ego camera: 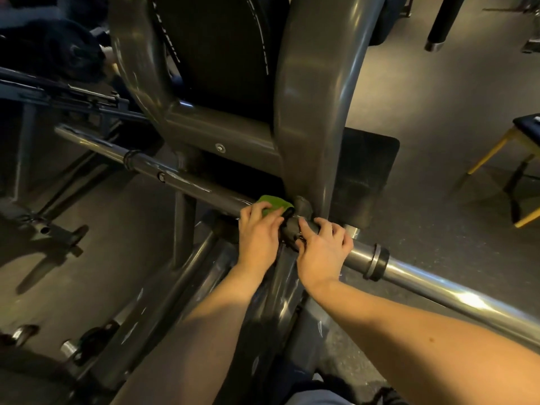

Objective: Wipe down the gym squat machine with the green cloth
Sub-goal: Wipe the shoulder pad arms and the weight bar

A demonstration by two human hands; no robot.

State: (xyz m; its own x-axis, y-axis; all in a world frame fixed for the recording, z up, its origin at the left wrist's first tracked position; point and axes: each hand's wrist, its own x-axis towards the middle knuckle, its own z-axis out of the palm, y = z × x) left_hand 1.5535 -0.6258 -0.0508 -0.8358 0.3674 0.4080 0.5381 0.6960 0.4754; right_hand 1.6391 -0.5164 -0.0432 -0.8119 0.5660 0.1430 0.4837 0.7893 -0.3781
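Observation:
The squat machine's dark grey frame [309,112] fills the middle of the head view, with a black back pad [216,48] between its two curved uprights. A long horizontal bar [181,178] crosses in front of them. My left hand [258,233] holds the green cloth [273,204] against this bar, just left of the joint where the right upright meets it. My right hand [323,251] grips the bar right beside the joint, fingers curled over it. Most of the cloth is hidden under my left fingers.
A black collar [377,261] sits on the shiny bar end to the right. A black footplate [365,173] lies behind the right upright. Chrome weight pegs [68,347] stick out at lower left. A yellow-legged bench [514,147] stands at far right on the grey floor.

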